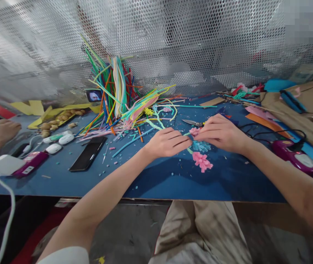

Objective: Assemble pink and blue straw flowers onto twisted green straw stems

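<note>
My left hand (170, 142) is closed around the green stems of a small bunch of pipe-cleaner flowers. At its right side a pink pipe-cleaner flower (202, 161) hangs low, with a blue pipe-cleaner flower (201, 146) just above it. My right hand (221, 132) pinches at a smaller pink flower (194, 131) at the top of the bunch; its fingertips partly hide that flower. Beyond my left hand, light green stems (158, 119) reach up to little yellow, blue and pink blooms. A pair of scissors (193, 123) lies just behind my right hand.
Loose pipe cleaners (118, 91) pile up against the perforated metal panel (195, 44). A black phone (88, 154), purple power strip (31, 164) and white chargers lie left, near another person's hand (1, 134). Brown paper (305, 106) and a purple device (296, 156) sit right.
</note>
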Demonstrator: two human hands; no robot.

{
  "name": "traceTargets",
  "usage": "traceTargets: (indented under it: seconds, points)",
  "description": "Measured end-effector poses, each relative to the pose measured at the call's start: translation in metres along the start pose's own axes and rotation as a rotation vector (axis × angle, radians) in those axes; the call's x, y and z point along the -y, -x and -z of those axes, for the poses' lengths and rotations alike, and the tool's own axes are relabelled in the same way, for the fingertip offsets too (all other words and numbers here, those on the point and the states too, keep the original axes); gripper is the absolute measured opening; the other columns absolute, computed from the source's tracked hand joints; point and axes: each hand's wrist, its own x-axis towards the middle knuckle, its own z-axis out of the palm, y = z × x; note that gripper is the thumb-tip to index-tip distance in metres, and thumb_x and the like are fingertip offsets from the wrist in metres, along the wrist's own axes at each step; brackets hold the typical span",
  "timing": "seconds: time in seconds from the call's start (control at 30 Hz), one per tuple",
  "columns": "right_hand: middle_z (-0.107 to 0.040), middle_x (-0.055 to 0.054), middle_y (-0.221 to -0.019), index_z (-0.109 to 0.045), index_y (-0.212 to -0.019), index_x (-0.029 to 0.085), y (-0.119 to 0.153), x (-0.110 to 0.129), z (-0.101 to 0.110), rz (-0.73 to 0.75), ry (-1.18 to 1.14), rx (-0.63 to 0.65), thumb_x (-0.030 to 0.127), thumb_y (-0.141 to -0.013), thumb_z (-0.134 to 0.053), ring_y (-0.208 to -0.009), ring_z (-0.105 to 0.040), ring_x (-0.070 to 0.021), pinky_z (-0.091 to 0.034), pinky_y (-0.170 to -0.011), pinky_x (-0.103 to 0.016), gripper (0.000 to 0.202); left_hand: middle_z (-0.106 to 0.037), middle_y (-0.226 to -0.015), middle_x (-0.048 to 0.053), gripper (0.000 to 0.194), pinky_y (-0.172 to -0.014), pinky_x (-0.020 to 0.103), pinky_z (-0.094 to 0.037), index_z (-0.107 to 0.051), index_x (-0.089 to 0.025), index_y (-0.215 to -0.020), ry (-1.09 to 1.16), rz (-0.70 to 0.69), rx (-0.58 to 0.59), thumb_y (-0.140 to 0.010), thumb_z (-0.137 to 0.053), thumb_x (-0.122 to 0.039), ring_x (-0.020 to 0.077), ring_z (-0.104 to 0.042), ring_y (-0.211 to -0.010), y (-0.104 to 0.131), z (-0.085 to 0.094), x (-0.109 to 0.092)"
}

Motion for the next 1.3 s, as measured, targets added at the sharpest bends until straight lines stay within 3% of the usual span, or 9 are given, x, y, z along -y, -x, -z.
traceTargets:
  seconds: [0.27,0.43,0.63,0.73,0.87,0.97,1.3]
  points:
    - [-0.079,0.004,-0.097,-0.077,-0.101,0.031,-0.002,0.009,0.004,-0.013,0.038,-0.032,0.026,-0.094,-0.066,-0.087,-0.062,-0.0184,-0.045,-0.081,-0.038,0.014,-0.077,-0.107,0.001,0.017,-0.08,0.029,-0.045,-0.062,-0.018,-0.114,0.054,-0.042,-0.027,-0.099,-0.054,-0.018,0.0106,-0.067,-0.087,0.001,0.0,0.001]
    - [-0.079,0.007,-0.091,-0.078,-0.098,0.033,-0.003,0.013,0.0,-0.055,0.113,-0.119,0.024,-0.091,-0.07,-0.082,-0.061,-0.0177,-0.042,-0.079,-0.04,0.014,-0.077,-0.108,0.002,0.017,-0.077,0.03,-0.043,-0.063,-0.02,-0.111,0.175,0.056,0.065,-0.103,-0.048,-0.02,0.0089,-0.068,-0.086,0.002,0.001,0.001]
    - [-0.079,0.002,-0.097,-0.076,-0.107,0.031,-0.003,0.006,0.001,-0.167,-0.131,-0.116,0.025,-0.094,-0.065,-0.084,-0.066,-0.0177,-0.047,-0.079,-0.037,0.018,-0.077,-0.108,0.001,0.018,-0.079,0.03,-0.048,-0.063,-0.022,-0.115,0.142,0.074,-0.07,-0.099,-0.054,-0.018,0.0127,-0.07,-0.091,0.002,0.001,0.003]
    - [-0.078,-0.002,-0.097,-0.077,-0.105,0.028,-0.001,0.002,0.001,-0.283,-0.141,-0.17,0.025,-0.096,-0.06,-0.088,-0.068,-0.0207,-0.049,-0.083,-0.04,0.019,-0.077,-0.1,0.003,0.015,-0.079,0.029,-0.051,-0.067,-0.021,-0.108,0.202,0.215,-0.124,-0.1,-0.054,-0.024,0.0137,-0.07,-0.089,0.004,-0.007,0.003]
    - [-0.076,-0.007,-0.097,-0.074,-0.106,0.023,0.0,-0.001,-0.005,-0.326,-0.127,-0.193,0.031,-0.094,-0.062,-0.092,-0.067,-0.0244,-0.051,-0.085,-0.043,0.019,-0.073,-0.08,0.003,0.022,-0.068,0.024,-0.051,-0.069,-0.017,-0.091,0.254,0.594,-0.254,-0.095,-0.064,-0.037,0.0112,-0.067,-0.072,0.003,-0.016,-0.002]
    - [-0.076,-0.006,-0.096,-0.072,-0.108,0.022,0.0,0.0,-0.009,-0.311,-0.14,-0.193,0.034,-0.09,-0.069,-0.091,-0.068,-0.0238,-0.053,-0.086,-0.042,0.022,-0.07,-0.073,-0.001,0.024,-0.062,0.021,-0.048,-0.07,-0.017,-0.09,0.343,0.805,-0.234,-0.091,-0.068,-0.041,0.0081,-0.061,-0.061,-0.001,-0.016,-0.004]
    - [-0.077,-0.005,-0.101,-0.074,-0.113,0.027,0.002,-0.002,-0.011,-0.363,-0.179,-0.042,0.035,-0.094,-0.063,-0.091,-0.069,-0.021,-0.054,-0.083,-0.036,0.023,-0.066,-0.065,-0.003,0.032,-0.057,0.02,-0.046,-0.07,-0.017,-0.11,0.558,1.057,-0.172,-0.093,-0.064,-0.043,0.0087,-0.058,-0.055,-0.002,-0.017,0.001]
